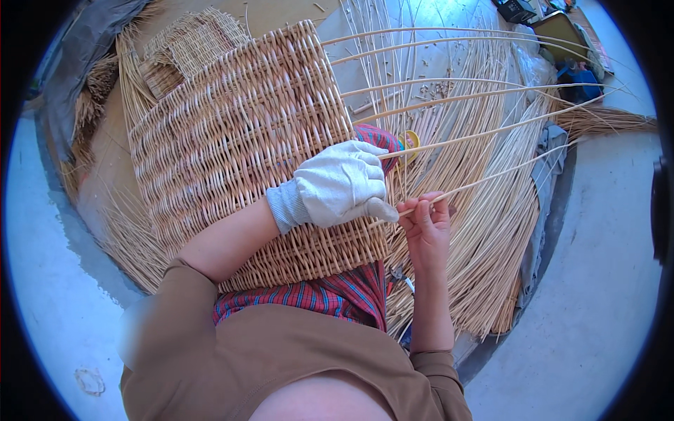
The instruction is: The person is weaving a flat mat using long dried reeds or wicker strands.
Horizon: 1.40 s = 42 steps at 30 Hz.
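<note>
A woven wicker panel [232, 133] lies across my lap on a red plaid cloth [295, 302], with several long rods extending rightward from its edge. My left hand [338, 184], in a white glove, is closed on the panel's right edge, its thumb at the base of the lowest rod. Just right of it, my bare right hand [427, 226] pinches that pale rod [491, 175], which runs up and to the right.
Loose rods [484, 266] spread thickly at the right. Another woven piece [200, 45] lies at upper left, near grey sheeting [74, 77] and bundled rods. A yellow dish [411, 144], an olive container [558, 38] and a blue object [583, 81] sit farther off.
</note>
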Each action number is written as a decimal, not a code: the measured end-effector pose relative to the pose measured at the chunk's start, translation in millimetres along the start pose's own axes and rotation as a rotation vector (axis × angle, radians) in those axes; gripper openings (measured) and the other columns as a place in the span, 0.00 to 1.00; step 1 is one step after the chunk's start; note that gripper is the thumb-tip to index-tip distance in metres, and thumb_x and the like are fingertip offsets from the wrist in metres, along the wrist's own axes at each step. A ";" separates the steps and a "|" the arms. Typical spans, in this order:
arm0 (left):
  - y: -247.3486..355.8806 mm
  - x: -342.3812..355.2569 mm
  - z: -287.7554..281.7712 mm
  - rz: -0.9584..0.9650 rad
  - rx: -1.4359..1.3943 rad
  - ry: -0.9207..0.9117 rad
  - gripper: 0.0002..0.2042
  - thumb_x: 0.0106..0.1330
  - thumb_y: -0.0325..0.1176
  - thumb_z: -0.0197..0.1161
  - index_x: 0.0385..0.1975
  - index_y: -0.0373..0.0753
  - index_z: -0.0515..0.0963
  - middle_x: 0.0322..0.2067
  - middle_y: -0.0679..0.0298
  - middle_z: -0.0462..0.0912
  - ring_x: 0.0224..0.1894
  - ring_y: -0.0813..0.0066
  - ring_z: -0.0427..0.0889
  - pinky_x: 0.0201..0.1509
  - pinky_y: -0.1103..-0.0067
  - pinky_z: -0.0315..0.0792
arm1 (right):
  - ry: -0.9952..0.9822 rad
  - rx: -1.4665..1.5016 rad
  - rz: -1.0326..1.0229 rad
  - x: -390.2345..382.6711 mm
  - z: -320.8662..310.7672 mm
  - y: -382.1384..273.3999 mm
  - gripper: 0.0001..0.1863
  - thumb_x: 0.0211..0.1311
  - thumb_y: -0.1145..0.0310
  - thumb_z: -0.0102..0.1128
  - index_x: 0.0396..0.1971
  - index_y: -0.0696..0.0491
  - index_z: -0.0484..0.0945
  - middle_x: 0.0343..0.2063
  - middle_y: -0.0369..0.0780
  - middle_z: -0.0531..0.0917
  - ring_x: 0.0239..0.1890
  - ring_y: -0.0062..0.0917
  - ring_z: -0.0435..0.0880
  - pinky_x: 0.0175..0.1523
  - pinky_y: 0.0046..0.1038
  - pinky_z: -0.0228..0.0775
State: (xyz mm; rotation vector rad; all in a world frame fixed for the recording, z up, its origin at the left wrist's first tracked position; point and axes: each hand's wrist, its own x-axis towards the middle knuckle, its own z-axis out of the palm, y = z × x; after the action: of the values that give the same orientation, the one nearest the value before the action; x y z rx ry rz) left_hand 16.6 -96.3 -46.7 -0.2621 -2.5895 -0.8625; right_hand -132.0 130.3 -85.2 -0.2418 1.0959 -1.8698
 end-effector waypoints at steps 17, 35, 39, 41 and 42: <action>-7.8 -10.8 -3.9 -0.100 -0.697 0.609 0.24 0.84 0.44 0.48 0.64 0.28 0.76 0.41 0.52 0.90 0.49 0.57 0.90 0.65 0.65 0.76 | 0.129 -0.068 -0.108 34.9 22.4 5.3 0.06 0.80 0.70 0.59 0.51 0.51 0.75 0.45 0.44 0.89 0.49 0.34 0.92 0.53 0.36 0.91; -5.9 -15.6 -10.6 -0.187 -0.521 0.477 0.24 0.84 0.46 0.47 0.64 0.31 0.76 0.44 0.53 0.89 0.45 0.57 0.90 0.71 0.61 0.71 | 0.001 -0.403 0.140 20.7 45.7 -35.5 0.09 0.81 0.63 0.60 0.49 0.52 0.77 0.46 0.40 0.88 0.48 0.27 0.91 0.46 0.27 0.89; -5.6 -11.7 -6.8 -0.104 -0.438 0.534 0.21 0.84 0.42 0.47 0.61 0.32 0.78 0.43 0.54 0.89 0.44 0.57 0.90 0.69 0.61 0.73 | -0.295 -1.375 0.039 13.5 73.9 -64.9 0.09 0.76 0.65 0.65 0.49 0.51 0.86 0.42 0.39 0.90 0.43 0.23 0.91 0.41 0.28 0.84; -4.3 -12.9 -10.1 -0.119 -0.422 0.532 0.20 0.84 0.41 0.47 0.60 0.33 0.79 0.44 0.54 0.89 0.46 0.57 0.90 0.73 0.58 0.70 | -0.728 -1.765 -0.990 49.3 82.0 -76.2 0.11 0.70 0.67 0.67 0.50 0.48 0.85 0.34 0.38 0.89 0.37 0.31 0.91 0.40 0.33 0.82; -6.6 -13.5 -13.3 -0.108 -0.378 0.544 0.19 0.83 0.40 0.48 0.59 0.33 0.80 0.46 0.54 0.89 0.48 0.57 0.90 0.75 0.56 0.68 | -0.730 -1.848 -0.894 62.1 78.6 -78.9 0.11 0.66 0.66 0.68 0.47 0.45 0.84 0.29 0.37 0.88 0.34 0.37 0.89 0.40 0.37 0.81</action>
State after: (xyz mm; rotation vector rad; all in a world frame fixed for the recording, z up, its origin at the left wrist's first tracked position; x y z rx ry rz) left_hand 31.0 -110.3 -46.3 0.0149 -1.9439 -1.2601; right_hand -170.8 48.9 5.0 -2.4595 1.9062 -0.4911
